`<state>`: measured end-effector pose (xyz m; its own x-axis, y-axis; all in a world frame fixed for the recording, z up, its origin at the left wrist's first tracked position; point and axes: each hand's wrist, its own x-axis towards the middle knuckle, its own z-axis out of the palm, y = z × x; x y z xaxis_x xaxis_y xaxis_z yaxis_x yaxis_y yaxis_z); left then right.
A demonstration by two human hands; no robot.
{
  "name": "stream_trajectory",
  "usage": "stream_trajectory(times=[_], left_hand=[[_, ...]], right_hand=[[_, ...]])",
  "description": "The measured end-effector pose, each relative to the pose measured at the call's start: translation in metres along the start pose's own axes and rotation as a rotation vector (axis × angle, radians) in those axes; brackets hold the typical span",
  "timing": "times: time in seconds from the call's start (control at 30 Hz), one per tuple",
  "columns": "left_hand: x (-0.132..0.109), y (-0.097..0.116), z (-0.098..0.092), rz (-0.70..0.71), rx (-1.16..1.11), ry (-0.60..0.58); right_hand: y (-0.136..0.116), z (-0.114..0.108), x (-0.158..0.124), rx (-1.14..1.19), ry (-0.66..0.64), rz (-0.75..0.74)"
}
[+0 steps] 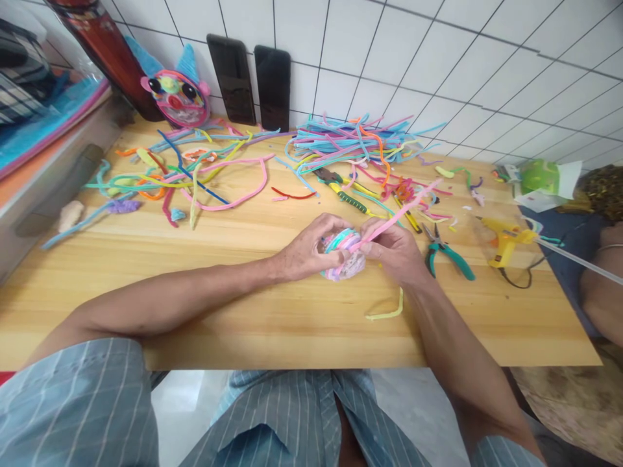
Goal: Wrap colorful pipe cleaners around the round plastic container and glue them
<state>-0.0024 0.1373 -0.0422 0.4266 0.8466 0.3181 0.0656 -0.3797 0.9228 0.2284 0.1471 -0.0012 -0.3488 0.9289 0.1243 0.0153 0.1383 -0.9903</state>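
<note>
Over the middle of the wooden table (233, 324), my left hand (318, 246) grips a small round bundle (346, 259) wound in pastel pink, teal and lilac pipe cleaners. Its fingers curl around the bundle's left side, with the thumb in front. My right hand (392, 250) pinches a pink pipe cleaner (406, 211) against the right side of the bundle, and the strip's free end sticks out up and to the right. A bent yellow pipe cleaner piece (387, 316) lies nearer me.
Behind my hands are a heap of pipe cleaners (350, 143) and green-yellow pliers (348, 194). Teal pliers (450, 254) and a yellow glue gun (506, 240) lie to the right. Two phones (232, 81) and a colourful eared figure (180, 97) stand at the wall. Another person's arm (603, 285) shows far right.
</note>
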Motion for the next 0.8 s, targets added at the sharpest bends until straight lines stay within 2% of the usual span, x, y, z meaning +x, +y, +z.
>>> stream_trajectory(times=[0.2, 0.43, 0.53, 0.8], left_hand=[[-0.001, 0.002, 0.002, 0.062, 0.067, 0.0], [0.0, 0.0, 0.003, 0.107, 0.063, -0.016], [-0.001, -0.001, 0.004, 0.076, 0.042, -0.022], [-0.001, 0.001, 0.004, 0.086, 0.064, -0.036]], right_hand=[[0.002, 0.002, -0.001, -0.006, 0.044, -0.028], [-0.005, -0.009, -0.004, -0.07, -0.12, -0.009], [-0.01, -0.012, -0.003, -0.134, -0.178, -0.013], [-0.014, -0.013, -0.004, -0.197, -0.187, 0.024]])
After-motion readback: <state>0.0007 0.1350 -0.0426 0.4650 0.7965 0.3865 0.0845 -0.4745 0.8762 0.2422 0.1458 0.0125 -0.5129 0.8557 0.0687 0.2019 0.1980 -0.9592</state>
